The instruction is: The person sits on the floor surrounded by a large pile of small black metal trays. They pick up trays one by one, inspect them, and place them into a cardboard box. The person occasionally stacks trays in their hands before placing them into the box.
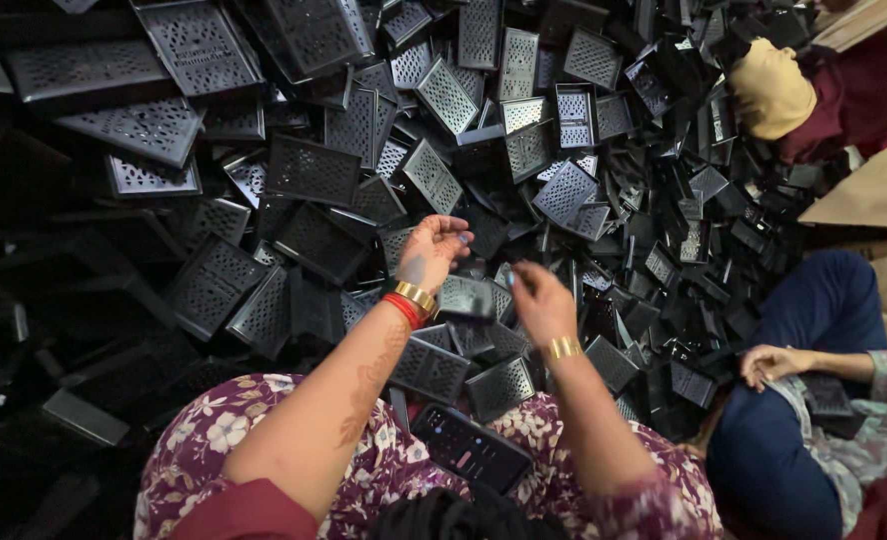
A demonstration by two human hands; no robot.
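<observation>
A big heap of black perforated plastic pieces fills the view in front of me. My left hand, with red and gold bangles on the wrist, hovers over the heap with its fingers loosely curled and nothing in them. My right hand, wearing a gold bangle, grips the edge of one black perforated piece, held just above the heap between my two hands. The fingertips on that piece are partly hidden.
A dark phone lies on my floral-clothed lap. A co-worker in blue trousers sits at the right, one hand resting on a knee. Another person with a yellow head covering is at the top right, beside cardboard sheets.
</observation>
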